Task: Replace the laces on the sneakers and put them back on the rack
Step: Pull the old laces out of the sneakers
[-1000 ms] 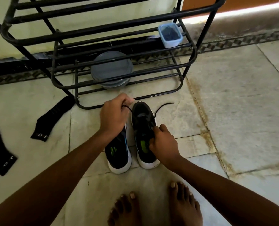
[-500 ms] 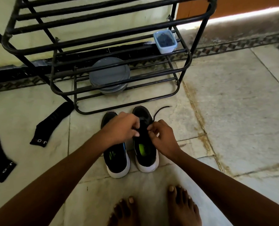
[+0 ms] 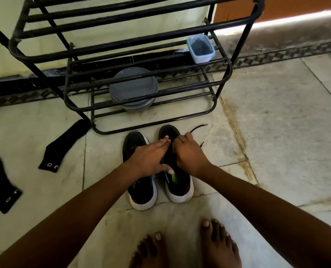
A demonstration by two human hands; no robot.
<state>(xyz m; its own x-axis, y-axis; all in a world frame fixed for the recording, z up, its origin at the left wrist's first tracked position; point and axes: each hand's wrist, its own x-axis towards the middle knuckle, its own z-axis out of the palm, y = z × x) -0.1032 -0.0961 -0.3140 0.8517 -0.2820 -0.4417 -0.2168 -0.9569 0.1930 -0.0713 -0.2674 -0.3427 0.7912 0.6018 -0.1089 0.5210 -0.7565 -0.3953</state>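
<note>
Far left: two black socks on the floor tiles, one (image 3: 0,182) cut off by the frame edge, the other (image 3: 64,146) lying just beside the rack's leg. Rack (image 3: 141,130) fills upper centre, top cut off. A stack of grey plates (image 3: 133,89) sits on a lower shelf, partly hidden behind the bars; a plastic tub (image 3: 200,48) sits on the shelf above at the right end, contents dark and unreadable.

Both sneakers are on the floor at centre frame, just in front of the rack, toes toward it, side by side. Left sneaker (image 3: 139,190): midsection hidden under the left wrist. Right sneaker (image 3: 178,188): eyelet area fully covered by both hands.

Left hand (image 3: 151,157): fingers straight, laid flat across the right sneaker, thumb down by the green tag, gripping nothing visible. Right hand (image 3: 189,151): fingers curled, pinching the lace (image 3: 198,127), whose free end runs out past the fingertips toward the right; the pinch point itself is hidden.

Bottom: bare feet (image 3: 219,244), cut off.
</note>
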